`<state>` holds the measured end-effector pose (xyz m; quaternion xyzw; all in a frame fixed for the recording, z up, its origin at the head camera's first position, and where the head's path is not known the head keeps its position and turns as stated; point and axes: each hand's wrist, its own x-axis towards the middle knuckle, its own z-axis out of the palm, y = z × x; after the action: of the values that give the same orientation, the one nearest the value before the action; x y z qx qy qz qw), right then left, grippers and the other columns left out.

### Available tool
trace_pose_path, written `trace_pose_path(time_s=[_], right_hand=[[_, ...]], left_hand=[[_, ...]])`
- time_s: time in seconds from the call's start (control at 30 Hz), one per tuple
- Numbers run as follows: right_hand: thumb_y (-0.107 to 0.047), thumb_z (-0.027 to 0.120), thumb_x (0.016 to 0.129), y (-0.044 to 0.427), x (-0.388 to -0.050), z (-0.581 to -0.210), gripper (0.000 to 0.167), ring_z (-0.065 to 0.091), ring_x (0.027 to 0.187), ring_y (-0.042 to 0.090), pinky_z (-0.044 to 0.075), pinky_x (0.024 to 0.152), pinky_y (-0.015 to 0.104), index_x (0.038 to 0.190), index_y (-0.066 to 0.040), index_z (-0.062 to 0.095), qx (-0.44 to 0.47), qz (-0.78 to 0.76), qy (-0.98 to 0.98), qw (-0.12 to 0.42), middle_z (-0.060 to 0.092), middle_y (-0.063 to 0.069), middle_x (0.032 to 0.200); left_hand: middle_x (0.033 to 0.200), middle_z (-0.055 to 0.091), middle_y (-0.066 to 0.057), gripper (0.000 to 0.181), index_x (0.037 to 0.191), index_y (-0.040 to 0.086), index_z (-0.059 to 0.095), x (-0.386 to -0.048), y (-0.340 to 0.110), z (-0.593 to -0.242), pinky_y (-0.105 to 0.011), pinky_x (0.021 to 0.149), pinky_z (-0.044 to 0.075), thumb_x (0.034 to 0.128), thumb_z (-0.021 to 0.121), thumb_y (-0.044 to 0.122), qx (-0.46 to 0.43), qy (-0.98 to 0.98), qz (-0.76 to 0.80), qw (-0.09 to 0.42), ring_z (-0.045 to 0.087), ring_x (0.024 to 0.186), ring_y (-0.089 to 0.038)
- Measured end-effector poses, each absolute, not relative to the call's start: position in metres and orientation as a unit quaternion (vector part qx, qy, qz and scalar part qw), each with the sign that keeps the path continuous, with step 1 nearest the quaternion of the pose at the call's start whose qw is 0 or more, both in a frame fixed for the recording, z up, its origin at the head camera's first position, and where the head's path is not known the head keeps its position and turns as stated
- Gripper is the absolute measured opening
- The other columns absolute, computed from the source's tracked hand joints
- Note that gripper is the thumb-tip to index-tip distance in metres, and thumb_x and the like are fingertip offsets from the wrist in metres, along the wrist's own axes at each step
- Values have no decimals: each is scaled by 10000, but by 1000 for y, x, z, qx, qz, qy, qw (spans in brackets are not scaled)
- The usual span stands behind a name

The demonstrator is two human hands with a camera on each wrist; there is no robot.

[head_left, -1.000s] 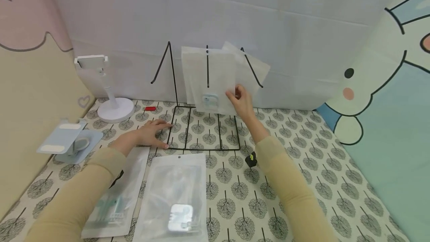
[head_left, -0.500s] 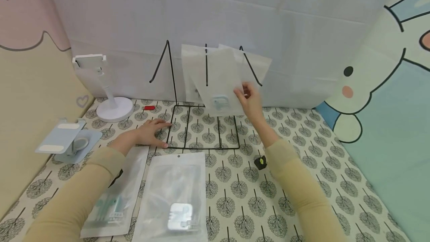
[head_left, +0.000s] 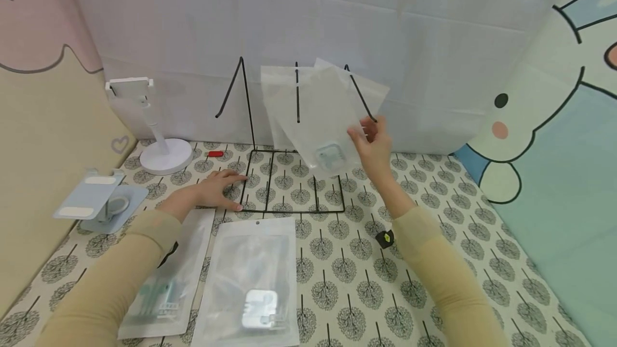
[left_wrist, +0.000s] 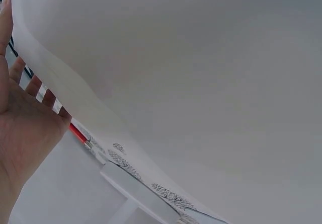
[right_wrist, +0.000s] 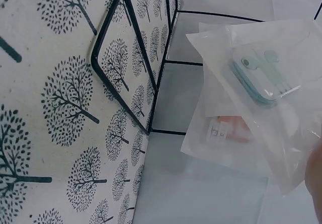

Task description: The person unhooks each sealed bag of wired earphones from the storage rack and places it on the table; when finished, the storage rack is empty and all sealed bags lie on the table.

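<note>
In the head view, my right hand (head_left: 375, 149) pinches the lower right edge of a frosted pouch (head_left: 320, 117) that hangs tilted from the middle hook of a black wire rack (head_left: 292, 211). The right wrist view shows pale green earphones (right_wrist: 261, 75) inside this pouch, and another pouch behind it with an orange item (right_wrist: 234, 128). A further pouch (head_left: 373, 90) hangs at the right hook. My left hand (head_left: 212, 190) rests with spread fingers on the table against the left side of the rack's base.
Two flat pouches lie in front, one (head_left: 246, 261) near the middle and one (head_left: 183, 272) under the left forearm. At left stand a white phone stand (head_left: 166, 157) and a blue stand (head_left: 113, 208). A red stick (head_left: 215, 153) lies behind the left hand.
My right hand has moved right and slightly down, swinging the bottom of the held pouch to the right so that it tilts on the hook. My left hand has stayed in place.
</note>
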<state>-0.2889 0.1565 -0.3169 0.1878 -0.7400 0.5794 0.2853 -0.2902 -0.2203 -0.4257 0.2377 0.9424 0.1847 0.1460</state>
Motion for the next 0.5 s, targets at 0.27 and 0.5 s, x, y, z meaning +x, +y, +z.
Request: trace_pose_path(time_s=[0.27,0.5], right_hand=[[23,668,830,168,-299,-327,229,574,845,-12,453,640,99,1057,28,644,255,487,-757,354,672,168,1061],[99,664,801,176,-294,-324,279,627,1044,293,509,905,235,1078,72,657,309,463,-742,373,664,195,1107]], left_hand=[[1534,179,-206,922,1490,144,291,-290,-220,-425,-776,990,136,771,701,551,236,943,183,146,87,1336,-597],[1534,173,-205,924,1490,139,289,-289,-219,-423,-771,992,152,772,701,547,237,943,184,147,109,1344,-569]])
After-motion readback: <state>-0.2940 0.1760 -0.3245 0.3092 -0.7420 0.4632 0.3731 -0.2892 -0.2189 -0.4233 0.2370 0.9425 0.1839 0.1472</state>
